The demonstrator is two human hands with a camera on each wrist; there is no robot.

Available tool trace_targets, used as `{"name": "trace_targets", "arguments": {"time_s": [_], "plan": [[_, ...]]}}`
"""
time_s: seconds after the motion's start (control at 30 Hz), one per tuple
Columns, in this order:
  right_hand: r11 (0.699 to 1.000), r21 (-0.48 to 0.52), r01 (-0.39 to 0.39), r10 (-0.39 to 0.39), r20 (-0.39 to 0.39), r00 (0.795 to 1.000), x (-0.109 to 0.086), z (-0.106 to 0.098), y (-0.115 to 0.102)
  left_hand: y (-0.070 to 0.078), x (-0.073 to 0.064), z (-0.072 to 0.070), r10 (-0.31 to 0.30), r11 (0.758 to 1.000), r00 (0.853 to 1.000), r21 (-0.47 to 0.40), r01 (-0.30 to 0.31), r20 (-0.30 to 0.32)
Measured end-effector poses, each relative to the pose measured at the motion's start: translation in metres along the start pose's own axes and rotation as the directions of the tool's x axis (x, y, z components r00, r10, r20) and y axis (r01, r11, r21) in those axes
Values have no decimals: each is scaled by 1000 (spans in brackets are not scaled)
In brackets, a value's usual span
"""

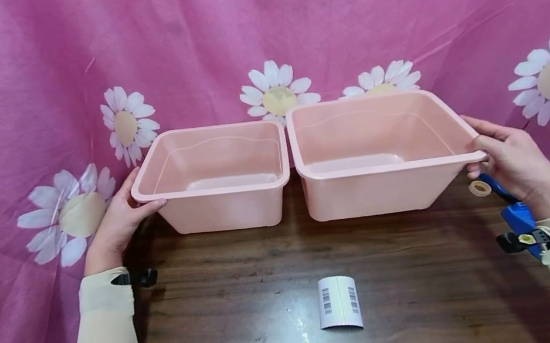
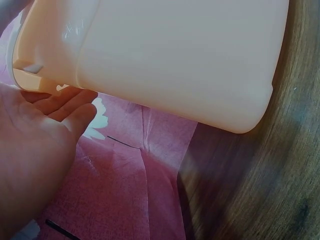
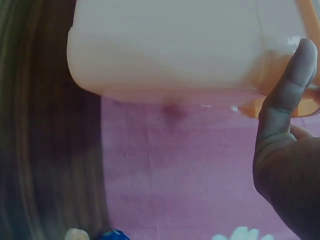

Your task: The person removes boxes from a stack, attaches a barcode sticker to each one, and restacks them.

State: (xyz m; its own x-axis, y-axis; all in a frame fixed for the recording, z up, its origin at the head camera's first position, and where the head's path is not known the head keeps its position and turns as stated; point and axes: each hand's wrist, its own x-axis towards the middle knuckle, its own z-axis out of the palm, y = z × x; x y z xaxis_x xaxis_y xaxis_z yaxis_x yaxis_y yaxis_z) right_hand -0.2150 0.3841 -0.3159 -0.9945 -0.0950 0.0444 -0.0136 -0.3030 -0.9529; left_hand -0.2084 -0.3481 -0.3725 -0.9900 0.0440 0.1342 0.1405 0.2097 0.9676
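Two pink plastic bins stand side by side at the back of the table, a narrow gap between them in the head view. My left hand (image 1: 119,221) grips the left bin (image 1: 222,210) at its outer front corner, thumb along the front rim. In the left wrist view the fingers (image 2: 65,105) reach under the rim. At the outer corner of the right bin (image 1: 369,193), my right hand (image 1: 516,162) holds the rim between thumb and fingers. The right wrist view has the thumb (image 3: 287,85) lying against the bin's wall. Both bins look empty inside.
A curled white label (image 1: 338,303) with barcodes lies on the brown wooden table (image 1: 223,321), in front of the bins. Beneath my right hand are a beige ring (image 1: 480,188) and a blue object (image 1: 518,217), partly hidden. A pink flowered cloth (image 1: 212,38) hangs behind and on both sides.
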Motion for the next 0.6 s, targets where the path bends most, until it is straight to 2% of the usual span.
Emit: {"name": "trace_targets", "arguments": {"time_s": [0.17,0.33,0.6], "plan": [[1000,-4,-14,14,9,1000,3,-1,17,1,-1,1,-1,1000,1000,-13,1,-3],[999,-15,-31,31,9,999,4,-5,31,2,0,2,-2,1000,1000,16,2,-4],[1000,17,-24,24,37,999,8,-12,43,3,-2,1,8,999,1000,46,-7,-6]]}}
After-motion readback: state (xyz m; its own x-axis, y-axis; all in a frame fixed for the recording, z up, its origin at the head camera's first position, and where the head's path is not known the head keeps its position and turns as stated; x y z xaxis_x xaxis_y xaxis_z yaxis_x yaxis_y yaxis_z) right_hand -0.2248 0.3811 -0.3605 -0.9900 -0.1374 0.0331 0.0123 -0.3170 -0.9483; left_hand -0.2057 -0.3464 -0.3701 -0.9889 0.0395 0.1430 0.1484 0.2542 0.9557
